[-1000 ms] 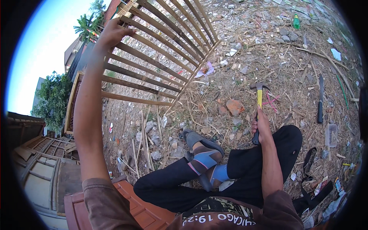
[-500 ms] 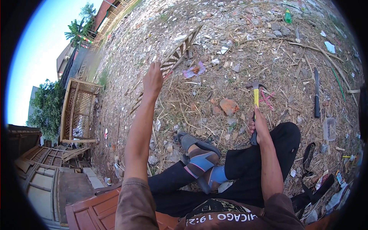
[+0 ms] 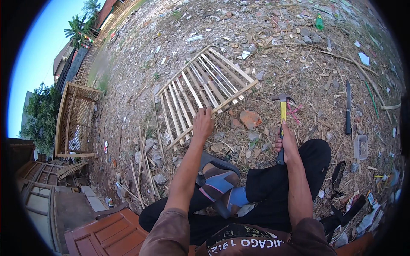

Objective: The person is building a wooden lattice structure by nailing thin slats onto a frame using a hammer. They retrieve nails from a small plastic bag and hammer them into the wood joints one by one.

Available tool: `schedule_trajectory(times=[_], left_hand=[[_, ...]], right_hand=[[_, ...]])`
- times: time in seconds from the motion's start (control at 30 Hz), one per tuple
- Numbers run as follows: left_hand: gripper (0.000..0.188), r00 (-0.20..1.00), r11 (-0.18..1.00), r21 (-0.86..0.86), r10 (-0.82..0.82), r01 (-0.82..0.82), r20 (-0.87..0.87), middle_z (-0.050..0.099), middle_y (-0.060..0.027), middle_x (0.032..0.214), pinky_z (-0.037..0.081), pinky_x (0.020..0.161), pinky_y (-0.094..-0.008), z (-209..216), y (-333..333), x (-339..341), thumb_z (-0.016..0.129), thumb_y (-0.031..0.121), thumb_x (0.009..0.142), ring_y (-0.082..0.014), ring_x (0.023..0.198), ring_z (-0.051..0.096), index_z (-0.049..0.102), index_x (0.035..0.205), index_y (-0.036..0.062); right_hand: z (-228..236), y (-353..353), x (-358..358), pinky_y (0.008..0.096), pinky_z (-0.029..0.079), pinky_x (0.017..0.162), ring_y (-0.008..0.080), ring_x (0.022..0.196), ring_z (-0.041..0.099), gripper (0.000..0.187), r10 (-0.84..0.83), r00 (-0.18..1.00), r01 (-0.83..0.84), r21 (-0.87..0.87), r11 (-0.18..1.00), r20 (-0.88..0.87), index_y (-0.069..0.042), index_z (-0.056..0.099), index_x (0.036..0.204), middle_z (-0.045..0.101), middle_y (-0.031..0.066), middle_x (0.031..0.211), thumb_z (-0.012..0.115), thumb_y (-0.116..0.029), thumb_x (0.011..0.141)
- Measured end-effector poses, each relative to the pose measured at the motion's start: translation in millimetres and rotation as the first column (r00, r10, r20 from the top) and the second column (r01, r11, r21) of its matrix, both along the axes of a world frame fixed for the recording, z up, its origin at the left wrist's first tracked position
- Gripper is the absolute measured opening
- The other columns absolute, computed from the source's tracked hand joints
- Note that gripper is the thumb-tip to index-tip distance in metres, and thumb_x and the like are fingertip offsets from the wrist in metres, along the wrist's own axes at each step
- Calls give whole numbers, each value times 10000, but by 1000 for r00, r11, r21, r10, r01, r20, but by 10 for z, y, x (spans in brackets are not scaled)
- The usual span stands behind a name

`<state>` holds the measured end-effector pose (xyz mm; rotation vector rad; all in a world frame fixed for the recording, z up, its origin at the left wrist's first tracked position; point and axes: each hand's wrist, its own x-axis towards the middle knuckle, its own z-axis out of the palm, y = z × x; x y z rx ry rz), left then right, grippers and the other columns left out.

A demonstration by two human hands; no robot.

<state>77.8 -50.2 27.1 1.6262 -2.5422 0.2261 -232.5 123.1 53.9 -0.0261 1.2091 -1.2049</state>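
Observation:
A slatted panel of pale bamboo or wooden strips point(image 3: 245, 88) slants across the ground ahead of me, its slats set between two long rails. On its near rail is my left hand point(image 3: 202, 123), fingers curled round the edge; their tips are partly hidden. My right hand point(image 3: 288, 143) is wrapped round the dark handle of a claw hammer point(image 3: 283, 112) with a yellow neck. The hammer stands head away from me, above my right leg, and touches no part of the panel.
To the right lie a long knife point(image 3: 348, 109), a clear plastic box point(image 3: 361, 147) and a black strap point(image 3: 338, 175). A broken brick point(image 3: 250, 119) is beyond my feet. Loose strips point(image 3: 145, 166) lie left; a lattice frame point(image 3: 76, 119) and brown wooden panel point(image 3: 104, 234) are farther left.
The panel has swung from nearly edge-on and raised to lying face up, lower and nearer. My left hand has come down and right with it. The hammer stays in my right hand.

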Motion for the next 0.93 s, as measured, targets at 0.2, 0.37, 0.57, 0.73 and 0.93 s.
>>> schedule_trajectory(times=[0.2,0.37,0.57,0.73,0.93], left_hand=[[698,993,963,268,44,-13,-110,485,-195,1263,444,1010,-491,-195,290,-35,766,246,810,-396,1204,520,435,1408,106],[557,965,986,139,-49,87,-258,423,-202,1452,416,1060,-489,208,637,310,728,249,839,-403,1287,484,553,1347,101],[417,851,991,130,102,-40,-515,416,-196,1459,438,1055,-469,1228,1702,989,755,148,851,-375,1280,515,629,1241,71],[352,772,960,1,224,-278,-595,450,-135,1457,419,1063,-404,1946,2754,1574,693,121,903,-288,1279,519,618,1239,47],[341,606,901,-15,278,-433,-745,516,-138,1390,424,1041,-407,2180,3518,2424,601,110,1001,-255,1186,547,542,1317,-3]], right_hand=[[51,36,-9,220,309,392,43,442,348,469,29,999,-29,-5,1000,-18,-133,431,882,352,-63,587,487,-580,1014],[-25,55,70,228,314,392,53,436,349,428,50,993,-49,11,999,-103,-135,434,881,356,-58,583,521,-533,1013],[-514,-1,160,259,345,388,80,439,409,247,98,927,-93,31,995,-362,-114,489,913,419,-32,597,605,-317,992],[-669,-87,-40,425,541,593,294,660,674,299,191,569,-132,141,981,-800,-24,564,1033,652,151,812,657,-270,890],[-143,-464,-323,454,479,1044,382,1239,600,722,533,115,-301,482,823,-838,-42,419,1478,608,214,1347,636,-284,834]])
